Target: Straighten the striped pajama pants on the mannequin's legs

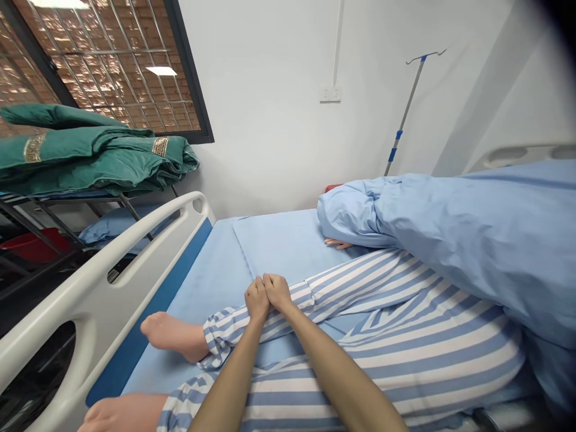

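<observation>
Hold both forearms (342, 366) long and steady across the near striped leg (405, 360), better without leaning weight onto it. Share any pressure evenly over the far leg (342, 285), also striped, stretched along the blue sheet (216, 258) between bare foot (173, 336) and bunched cover (450, 216), rather than bearing down on one spot. Place left hand (256, 298) and right hand (278, 292) just so: side by side, nearly touching, on its lower part. Note fingers (271, 282) curled inward, with tips hidden toward its far edge; cannot tell whether gripping or just resting. Find the far leg directly under the fingers, running leftward to the foot, rightward toward the cover.
</observation>
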Demonstrator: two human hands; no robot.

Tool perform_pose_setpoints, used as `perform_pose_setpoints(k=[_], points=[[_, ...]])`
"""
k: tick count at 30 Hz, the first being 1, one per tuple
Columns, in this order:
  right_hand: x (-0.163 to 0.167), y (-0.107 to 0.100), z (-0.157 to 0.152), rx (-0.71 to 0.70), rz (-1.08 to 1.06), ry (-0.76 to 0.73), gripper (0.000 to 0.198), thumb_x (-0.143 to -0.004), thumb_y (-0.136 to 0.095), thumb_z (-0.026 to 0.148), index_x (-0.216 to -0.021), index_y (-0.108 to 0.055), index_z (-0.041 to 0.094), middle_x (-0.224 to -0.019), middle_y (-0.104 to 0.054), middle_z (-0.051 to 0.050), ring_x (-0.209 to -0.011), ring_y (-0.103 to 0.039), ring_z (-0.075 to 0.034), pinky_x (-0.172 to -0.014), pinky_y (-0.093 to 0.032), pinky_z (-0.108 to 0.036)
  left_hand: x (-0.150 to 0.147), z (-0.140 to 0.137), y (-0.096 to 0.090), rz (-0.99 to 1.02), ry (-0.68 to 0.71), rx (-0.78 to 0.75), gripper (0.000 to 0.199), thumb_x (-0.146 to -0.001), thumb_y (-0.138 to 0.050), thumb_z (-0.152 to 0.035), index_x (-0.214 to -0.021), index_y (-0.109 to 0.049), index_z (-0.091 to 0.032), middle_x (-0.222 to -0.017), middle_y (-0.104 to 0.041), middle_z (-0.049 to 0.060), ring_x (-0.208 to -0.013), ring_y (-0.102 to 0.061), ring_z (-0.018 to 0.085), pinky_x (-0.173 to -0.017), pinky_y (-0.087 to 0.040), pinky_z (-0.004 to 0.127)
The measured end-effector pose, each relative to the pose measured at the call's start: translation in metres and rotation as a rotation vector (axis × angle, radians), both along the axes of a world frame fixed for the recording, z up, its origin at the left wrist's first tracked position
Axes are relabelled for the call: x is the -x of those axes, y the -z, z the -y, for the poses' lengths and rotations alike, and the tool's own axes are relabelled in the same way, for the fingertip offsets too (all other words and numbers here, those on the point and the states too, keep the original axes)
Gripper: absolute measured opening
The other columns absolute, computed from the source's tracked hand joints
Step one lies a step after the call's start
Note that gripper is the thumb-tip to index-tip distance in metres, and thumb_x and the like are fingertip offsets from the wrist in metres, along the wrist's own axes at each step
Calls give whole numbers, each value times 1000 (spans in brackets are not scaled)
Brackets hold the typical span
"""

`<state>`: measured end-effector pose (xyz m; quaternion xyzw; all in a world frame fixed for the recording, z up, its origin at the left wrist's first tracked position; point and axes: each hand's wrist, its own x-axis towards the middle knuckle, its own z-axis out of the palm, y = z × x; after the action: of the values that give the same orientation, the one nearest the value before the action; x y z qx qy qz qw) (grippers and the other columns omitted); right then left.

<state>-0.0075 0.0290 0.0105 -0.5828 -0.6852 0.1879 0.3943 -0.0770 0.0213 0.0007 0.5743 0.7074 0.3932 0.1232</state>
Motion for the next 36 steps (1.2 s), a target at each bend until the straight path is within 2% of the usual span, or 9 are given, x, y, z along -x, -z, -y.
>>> perform_pose_setpoints(k=[5,9,13,17,23,27,29,31,36], points=[[0,-8,-1,-24,64,-82,44,-84,-26,34,-64,-61,15,-64,-61,-3,-55,-45,-8,-53,-26,-19,2,-1,2,-5,26,-17,37,-81,-23,-29,-79,-57,-15,-77,-61,9,-73,-54,14,-67,-34,24],[-1,-2,2,36,59,-58,44,-84,-26,34,-67,-62,15,-69,-62,-5,-60,-48,-10,-54,-28,-19,4,-4,4,91,-23,-11,44,-81,-19,-33,-74,-57,-14,-73,-61,9,-70,-53,15,-64,-34,25],[-7,4,-2,26,-123,-69,50,-85,-20,36,-66,-61,14,-64,-61,-5,-59,-49,-11,-54,-31,-19,-8,-9,-8,144,-51,40,45,-79,-21,-39,-64,-56,-16,-66,-60,7,-60,-50,13,-56,-32,24],[-10,7,-7,-4,-307,-85,54,-85,-15,37,-67,-60,13,-63,-61,-5,-58,-50,-11,-53,-33,-19,-19,-9,-16,126,-9,-33,41,-77,-27,-39,-55,-52,-17,-58,-56,3,-54,-45,11,-51,-30,22],[-5,5,-3,12,-101,-19,53,-85,-17,39,-65,-60,14,-63,-61,-5,-57,-50,-11,-52,-31,-20,-10,-5,1,110,15,-22,38,-79,-26,-36,-59,-52,-16,-56,-55,2,-52,-43,9,-52,-31,20],[-7,-13,-4,-46,157,-68,46,-83,-25,37,-68,-62,17,-67,-63,-6,-61,-52,-12,-56,-30,-21,-6,-8,2,7,22,-52,26,-76,-34,-27,-69,-56,-15,-65,-58,5,-61,-49,11,-59,-34,21],[-9,-17,-4,-78,207,-117,42,-82,-29,38,-66,-62,18,-66,-63,-5,-60,-51,-12,-56,-29,-21,-6,-8,2,6,21,-54,22,-74,-37,-26,-71,-56,-15,-67,-58,6,-64,-51,12,-60,-34,22],[-9,-14,-3,-72,137,-132,45,-83,-26,37,-64,-62,17,-63,-62,-4,-58,-50,-11,-54,-29,-20,-6,-7,3,63,-6,-44,27,-75,-34,-29,-68,-56,-15,-65,-58,6,-62,-51,13,-59,-35,22],[-8,5,-4,-8,-136,-33,49,-83,-23,37,-56,-58,15,-54,-57,-3,-51,-44,-9,-49,-27,-19,-10,-5,0,185,-1,-17,42,-78,-23,-38,-57,-52,-16,-58,-56,5,-55,-47,12,-54,-33,23]])
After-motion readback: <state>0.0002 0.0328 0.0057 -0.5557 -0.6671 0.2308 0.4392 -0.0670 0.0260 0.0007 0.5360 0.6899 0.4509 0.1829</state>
